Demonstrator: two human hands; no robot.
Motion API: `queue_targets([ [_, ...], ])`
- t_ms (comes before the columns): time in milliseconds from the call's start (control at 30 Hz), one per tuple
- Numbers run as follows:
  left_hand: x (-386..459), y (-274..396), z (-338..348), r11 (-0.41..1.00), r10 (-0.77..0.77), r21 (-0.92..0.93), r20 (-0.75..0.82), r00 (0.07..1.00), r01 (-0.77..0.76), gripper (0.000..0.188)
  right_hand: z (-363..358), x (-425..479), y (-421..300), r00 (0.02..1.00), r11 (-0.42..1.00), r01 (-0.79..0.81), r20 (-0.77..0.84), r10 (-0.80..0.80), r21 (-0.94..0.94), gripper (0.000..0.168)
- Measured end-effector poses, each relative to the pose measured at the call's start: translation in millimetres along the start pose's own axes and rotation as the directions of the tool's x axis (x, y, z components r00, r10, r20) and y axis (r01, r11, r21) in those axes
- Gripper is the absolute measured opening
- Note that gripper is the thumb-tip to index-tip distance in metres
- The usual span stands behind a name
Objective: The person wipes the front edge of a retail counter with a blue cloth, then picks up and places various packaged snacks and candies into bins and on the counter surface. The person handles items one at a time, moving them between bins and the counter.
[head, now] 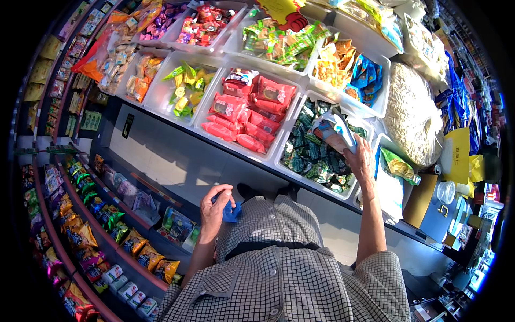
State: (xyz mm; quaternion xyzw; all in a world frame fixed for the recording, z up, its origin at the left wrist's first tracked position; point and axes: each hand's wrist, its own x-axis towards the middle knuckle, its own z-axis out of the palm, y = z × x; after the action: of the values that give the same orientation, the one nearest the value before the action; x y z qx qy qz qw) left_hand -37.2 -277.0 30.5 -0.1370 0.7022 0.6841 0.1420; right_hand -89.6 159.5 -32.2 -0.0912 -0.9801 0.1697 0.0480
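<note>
My right hand [361, 161] grips the edge of a snack packet [334, 131] with a blue, white and brown wrapper. That packet is over a clear plastic bin [281, 161] of small dark green wrapped snacks [307, 149]. In front of my body, my left hand [217, 207] has curled fingers around a crumpled blue thing [231, 211], perhaps a plastic bag or cloth. Left of the green packets, a bin holds red snack packets [261, 104], one dark and white packet [241, 76] lying on them.
More bins hold yellow-green packets [189, 86], orange ones [336, 60] and blue ones [366, 76]. A large bag of pale snacks [414, 112] stands at the right, near a clear round tub [445, 192] and a cardboard box [420, 199]. Shelves of bagged snacks [108, 217] curve along the left.
</note>
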Motion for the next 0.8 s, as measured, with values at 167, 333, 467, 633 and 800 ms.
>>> queue_targets([
  [167,4,-8,-71,1.0,0.029,-0.004,-0.069,0.997,-0.029,0.023,-8,-4,-34,0.984,0.99,-0.127,-0.135,0.118,-0.058,0.068],
  [333,9,-16,-126,0.995,0.037,-0.082,-0.129,0.991,-0.048,0.023,-17,-14,-93,0.908,0.995,-0.03,-0.418,-0.012,-0.094,0.055],
  [467,11,4,-136,0.984,0.056,-0.164,-0.083,0.995,-0.069,0.027,8,-22,-176,1.0,0.828,-0.003,0.012,-0.005,0.561,0.04],
  [633,28,31,-123,0.86,0.133,-0.506,0.097,0.986,-0.066,0.035,32,-39,-324,0.68,0.6,0.166,0.35,-0.644,0.782,0.059],
  [800,52,61,-113,0.745,0.198,-0.644,-0.034,0.98,-0.173,0.053,43,-25,-371,0.515,0.528,-0.048,0.474,-0.714,0.848,0.046],
])
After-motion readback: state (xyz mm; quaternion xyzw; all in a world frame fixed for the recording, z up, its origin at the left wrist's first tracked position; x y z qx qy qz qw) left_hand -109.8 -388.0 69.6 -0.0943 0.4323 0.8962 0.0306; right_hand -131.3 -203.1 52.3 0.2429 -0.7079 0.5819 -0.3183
